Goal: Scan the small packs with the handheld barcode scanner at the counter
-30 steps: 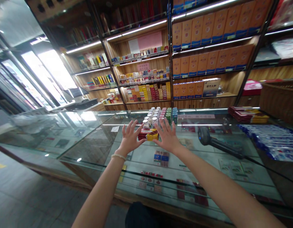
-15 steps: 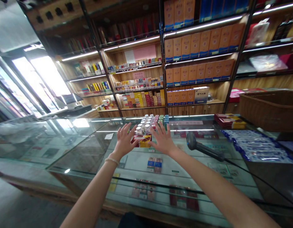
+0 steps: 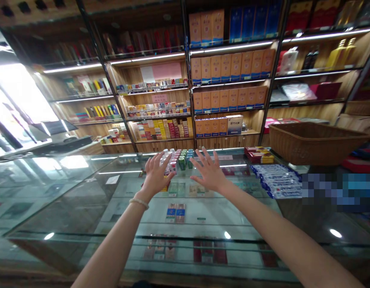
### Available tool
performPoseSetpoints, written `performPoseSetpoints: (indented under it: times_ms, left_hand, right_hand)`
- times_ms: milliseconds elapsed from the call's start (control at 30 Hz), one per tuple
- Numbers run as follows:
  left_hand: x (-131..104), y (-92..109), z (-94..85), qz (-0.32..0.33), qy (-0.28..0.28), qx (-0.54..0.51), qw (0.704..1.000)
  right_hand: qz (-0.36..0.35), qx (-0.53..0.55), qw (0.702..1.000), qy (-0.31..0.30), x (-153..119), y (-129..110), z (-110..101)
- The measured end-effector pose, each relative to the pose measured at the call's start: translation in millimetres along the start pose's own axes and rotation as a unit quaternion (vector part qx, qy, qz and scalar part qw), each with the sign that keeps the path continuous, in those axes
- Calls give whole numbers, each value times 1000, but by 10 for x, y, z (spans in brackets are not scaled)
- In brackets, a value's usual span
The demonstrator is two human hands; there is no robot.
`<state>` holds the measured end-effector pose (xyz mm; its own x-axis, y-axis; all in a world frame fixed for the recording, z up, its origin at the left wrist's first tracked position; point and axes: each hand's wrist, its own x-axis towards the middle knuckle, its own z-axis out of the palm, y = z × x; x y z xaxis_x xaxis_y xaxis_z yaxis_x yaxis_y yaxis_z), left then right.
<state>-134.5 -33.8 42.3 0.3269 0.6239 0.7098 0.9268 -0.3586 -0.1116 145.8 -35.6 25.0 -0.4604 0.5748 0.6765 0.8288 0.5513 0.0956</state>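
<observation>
My left hand (image 3: 156, 175), with a pale bracelet at the wrist, is held over the glass counter (image 3: 241, 224), fingers spread and nothing in it. To its right my right hand (image 3: 209, 171) is likewise open and empty, palm down. Between and behind the hands stand rows of small bottles (image 3: 182, 161) with white, pink, green and blue colouring. My left hand covers part of them. Just a sliver of a yellow packet (image 3: 166, 187) shows under the left thumb. Neither hand visibly touches these goods.
Blue-and-white packets (image 3: 277, 181) lie on the right, with red and yellow packs (image 3: 258, 155) behind them. A brown basket (image 3: 317, 142) stands beyond. Flat packs (image 3: 176, 213) lie beneath the glass. Shelves of orange boxes (image 3: 229, 100) line the back; a monitor (image 3: 54, 130) stands at left.
The view has turned right, so the counter goods and shelves sit further left. Both hands stay open. The black handheld scanner, seen earlier beside the right hand, no longer shows.
</observation>
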Motion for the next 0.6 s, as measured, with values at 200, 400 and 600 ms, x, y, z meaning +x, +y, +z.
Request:
performPoseSetpoints:
  times_ms: [200,400,600]
  left_hand:
    - [300,463,192,37,2,-44,998]
    - [567,993,418,51,-6,-68,996]
    - [751,1421,572,59,-8,-101,993]
  right_hand:
    - [48,-33,998,-15,-261,480,-214]
    - [93,-63,993,-23,-577,990,-430]
    - [128,-99,987,-11,-873,1416,-567]
